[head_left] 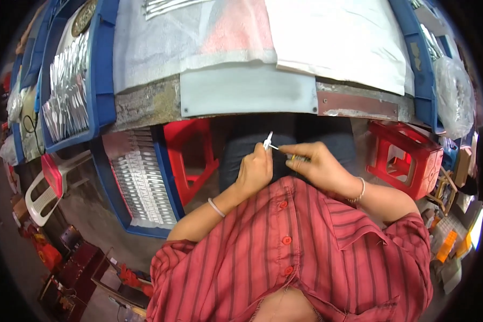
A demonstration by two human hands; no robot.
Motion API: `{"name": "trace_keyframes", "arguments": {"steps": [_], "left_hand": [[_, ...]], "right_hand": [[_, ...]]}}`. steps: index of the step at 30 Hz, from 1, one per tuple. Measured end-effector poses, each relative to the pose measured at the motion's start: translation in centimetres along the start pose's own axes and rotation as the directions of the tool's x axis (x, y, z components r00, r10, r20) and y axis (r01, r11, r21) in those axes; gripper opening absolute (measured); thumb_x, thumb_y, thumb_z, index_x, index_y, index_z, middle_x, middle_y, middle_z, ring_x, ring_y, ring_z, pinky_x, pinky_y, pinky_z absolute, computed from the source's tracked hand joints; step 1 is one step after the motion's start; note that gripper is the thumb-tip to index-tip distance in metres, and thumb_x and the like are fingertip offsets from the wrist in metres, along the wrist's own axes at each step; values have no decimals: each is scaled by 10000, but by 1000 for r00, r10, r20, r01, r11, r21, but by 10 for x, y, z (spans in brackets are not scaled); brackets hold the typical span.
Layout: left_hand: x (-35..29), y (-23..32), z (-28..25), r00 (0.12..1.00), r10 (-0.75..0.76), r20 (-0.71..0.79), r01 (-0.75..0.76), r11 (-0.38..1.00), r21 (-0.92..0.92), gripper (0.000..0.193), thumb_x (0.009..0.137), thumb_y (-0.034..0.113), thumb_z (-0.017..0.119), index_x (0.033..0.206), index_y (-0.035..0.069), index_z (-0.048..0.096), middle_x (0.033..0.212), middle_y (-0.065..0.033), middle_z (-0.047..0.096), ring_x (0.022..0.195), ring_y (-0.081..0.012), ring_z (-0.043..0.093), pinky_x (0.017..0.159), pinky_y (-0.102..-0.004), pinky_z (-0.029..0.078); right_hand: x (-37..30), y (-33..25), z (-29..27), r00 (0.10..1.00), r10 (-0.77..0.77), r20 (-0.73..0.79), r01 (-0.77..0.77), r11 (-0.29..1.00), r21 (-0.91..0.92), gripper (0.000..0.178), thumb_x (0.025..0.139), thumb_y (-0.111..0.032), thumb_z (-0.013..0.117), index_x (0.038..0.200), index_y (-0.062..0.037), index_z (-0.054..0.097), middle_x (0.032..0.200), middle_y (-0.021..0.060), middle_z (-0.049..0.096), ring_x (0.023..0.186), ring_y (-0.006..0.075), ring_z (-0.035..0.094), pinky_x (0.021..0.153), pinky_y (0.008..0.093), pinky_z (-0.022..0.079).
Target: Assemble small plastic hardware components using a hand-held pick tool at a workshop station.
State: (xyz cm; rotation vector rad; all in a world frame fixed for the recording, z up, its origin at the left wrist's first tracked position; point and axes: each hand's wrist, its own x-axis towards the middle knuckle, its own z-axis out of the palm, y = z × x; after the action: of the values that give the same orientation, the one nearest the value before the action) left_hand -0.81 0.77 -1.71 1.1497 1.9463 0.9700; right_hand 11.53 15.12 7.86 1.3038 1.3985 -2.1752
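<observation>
Above my lap, just in front of the table edge, both hands work close together. My left hand is closed, pinching a small, narrow silver-white metal piece that sticks up past the fingertips. My right hand is closed around a slim tool with a yellowish and dark handle. A thin bright shaft runs from the right fingers toward the metal piece and meets or nearly meets it; the exact contact is too small to tell. The fingers hide most of the tool.
A table with a pale metal edge plate and white cloth lies ahead. Blue crates of silver metal pieces stand left, another crate lower beside me. Red stools flank my legs. A plastic bag hangs at right.
</observation>
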Motion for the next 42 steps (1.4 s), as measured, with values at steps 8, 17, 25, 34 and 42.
{"name": "trace_keyframes", "arguments": {"steps": [8,17,25,34,42], "left_hand": [[2,7,-2,999,-28,-36,26,999,-36,178,939,112,484,840,-33,453,586,-261,542,568,-453,577,468,-500,435],[1,-1,-2,998,34,-58,-35,999,-11,129,928,80,480,851,-23,483,610,-244,549,555,-448,572,456,-475,433],[-7,18,-16,922,-323,216,388,785,-484,276,1006,254,448,841,43,515,582,39,415,471,-22,389,409,-204,302],[-5,21,-19,930,-315,189,366,841,-399,252,977,177,455,817,1,540,558,-76,474,494,-158,494,488,-320,389],[-4,23,-17,967,-231,104,252,915,-315,242,970,148,462,810,-18,533,640,-164,558,586,-312,593,548,-382,435]], "right_hand": [[3,-10,8,821,-463,333,417,88,-905,417,783,-126,568,1190,-41,604,695,130,603,550,271,602,474,385,464],[13,-10,-5,990,-112,88,132,955,-265,308,875,-77,605,1160,38,615,894,143,700,769,112,600,695,301,501],[-35,-8,-1,770,-575,276,537,351,-767,422,801,11,605,1215,-3,528,1023,190,540,812,353,596,670,390,518],[-27,-1,-3,757,-603,251,525,332,-783,402,801,41,587,1200,2,553,1022,196,546,821,346,603,675,392,523],[-25,-3,-5,760,-592,268,526,319,-788,420,795,62,573,1210,-4,558,1050,201,543,832,346,601,706,394,519]]}}
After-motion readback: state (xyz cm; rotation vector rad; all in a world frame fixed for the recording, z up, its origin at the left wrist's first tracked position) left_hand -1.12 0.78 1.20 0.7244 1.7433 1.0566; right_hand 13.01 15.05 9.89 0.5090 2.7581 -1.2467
